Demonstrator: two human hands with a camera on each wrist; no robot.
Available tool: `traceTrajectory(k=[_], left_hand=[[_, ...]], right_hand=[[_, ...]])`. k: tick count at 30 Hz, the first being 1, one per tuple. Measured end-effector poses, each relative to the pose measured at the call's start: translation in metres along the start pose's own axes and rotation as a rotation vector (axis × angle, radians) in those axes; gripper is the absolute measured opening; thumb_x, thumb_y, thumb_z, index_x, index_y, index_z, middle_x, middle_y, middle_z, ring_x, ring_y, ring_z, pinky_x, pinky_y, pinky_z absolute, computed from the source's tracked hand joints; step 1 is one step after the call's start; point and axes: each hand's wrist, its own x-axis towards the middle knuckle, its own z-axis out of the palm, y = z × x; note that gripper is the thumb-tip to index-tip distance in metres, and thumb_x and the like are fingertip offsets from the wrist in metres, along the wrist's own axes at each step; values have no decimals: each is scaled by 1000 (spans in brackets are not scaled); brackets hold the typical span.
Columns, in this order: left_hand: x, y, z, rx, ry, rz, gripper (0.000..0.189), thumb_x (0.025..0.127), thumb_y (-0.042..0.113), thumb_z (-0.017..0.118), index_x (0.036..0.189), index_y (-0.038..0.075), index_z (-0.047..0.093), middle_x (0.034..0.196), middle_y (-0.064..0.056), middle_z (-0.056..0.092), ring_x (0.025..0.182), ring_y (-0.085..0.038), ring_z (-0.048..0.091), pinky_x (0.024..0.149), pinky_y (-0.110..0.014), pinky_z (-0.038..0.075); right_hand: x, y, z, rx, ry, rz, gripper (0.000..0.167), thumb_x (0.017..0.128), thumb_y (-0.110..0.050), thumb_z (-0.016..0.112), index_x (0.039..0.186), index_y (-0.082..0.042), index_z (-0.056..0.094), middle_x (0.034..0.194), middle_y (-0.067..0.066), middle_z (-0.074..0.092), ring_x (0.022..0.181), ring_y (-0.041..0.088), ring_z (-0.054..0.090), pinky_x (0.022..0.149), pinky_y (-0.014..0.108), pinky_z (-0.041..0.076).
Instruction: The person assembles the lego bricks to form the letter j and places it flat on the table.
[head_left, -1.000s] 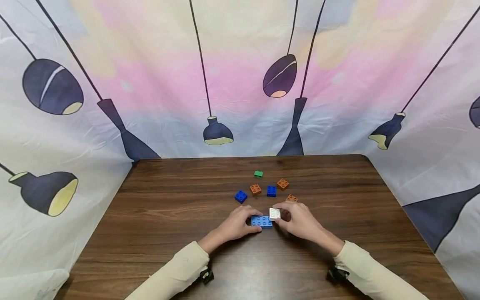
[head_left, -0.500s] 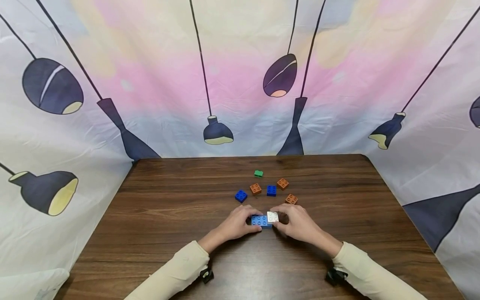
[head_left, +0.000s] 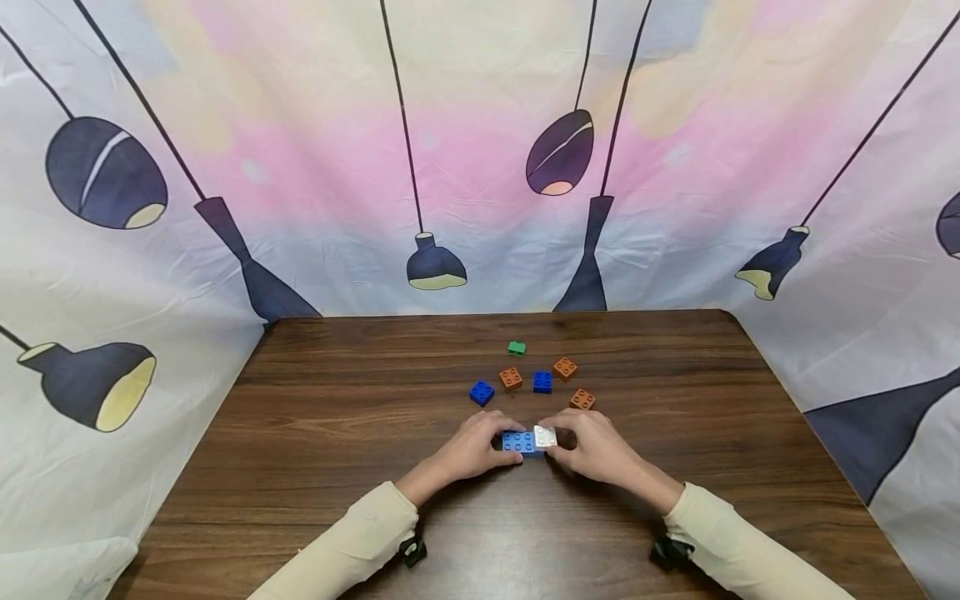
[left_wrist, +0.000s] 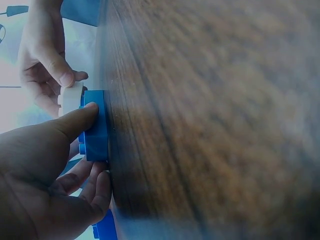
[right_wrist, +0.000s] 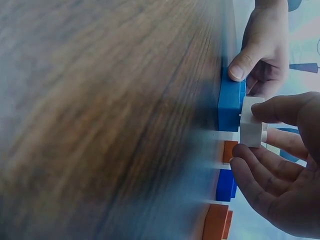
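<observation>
My left hand (head_left: 474,446) holds a light blue two-by-four building brick (head_left: 517,442) on the table, thumb on its near side and fingers behind. In the left wrist view the thumb presses the long side of that light blue brick (left_wrist: 97,132). Between thumb and fingers my right hand (head_left: 596,446) pinches a white two-by-two brick (head_left: 545,437). This white brick sits over the right end of the light blue one and juts past it. The right wrist view shows the white brick (right_wrist: 251,122) right at the studs of the light blue brick (right_wrist: 229,107).
Behind the hands lie three orange bricks (head_left: 511,379), two dark blue bricks (head_left: 482,392) and a small green brick (head_left: 517,348). They stand apart on the brown wooden table (head_left: 337,400). A cloth printed with lamps (head_left: 480,167) hangs behind the table.
The right hand has brought the white brick left and slightly down, from beside the light blue brick's right end to over it. The left hand and the light blue brick have stayed in place.
</observation>
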Motion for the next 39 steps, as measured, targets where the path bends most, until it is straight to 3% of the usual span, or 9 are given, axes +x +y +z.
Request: traceTrajectory(k=[7,15,32,39], left_hand=[[1,0,0,-3,-1,3,37,89,25,81,123,12,73,112,-2,72,100,-16,63,87,-34,48],[1,0,0,-8,-4,-6,37,90,26,81,124,13,73,113,-1,72,102,-16,62,89,-36,48],[1,0,2,-9,-5,-14,38,89,28,81,123,13,74,111,0,72,97,-14,61,84,-31,45],[2,-1,1,-21,-1,-17,37,89,26,82,122,12,74,110,0,72,96,-14,61,83,-31,45]], right_hand=[[2,0,-2,4,-7,-9,32,86,-15,81,118,-12,77,103,-2,73,69,8,54,60,24,41],[3,2,-1,-6,-13,-21,33,86,-17,81,119,-10,77,110,2,75,73,8,57,65,25,43],[3,5,-3,-8,-22,-6,34,85,-16,84,118,-11,78,103,-1,75,65,0,47,60,23,39],[4,6,-2,-13,-15,-30,33,84,-16,84,116,-10,79,104,1,75,69,2,50,61,23,41]])
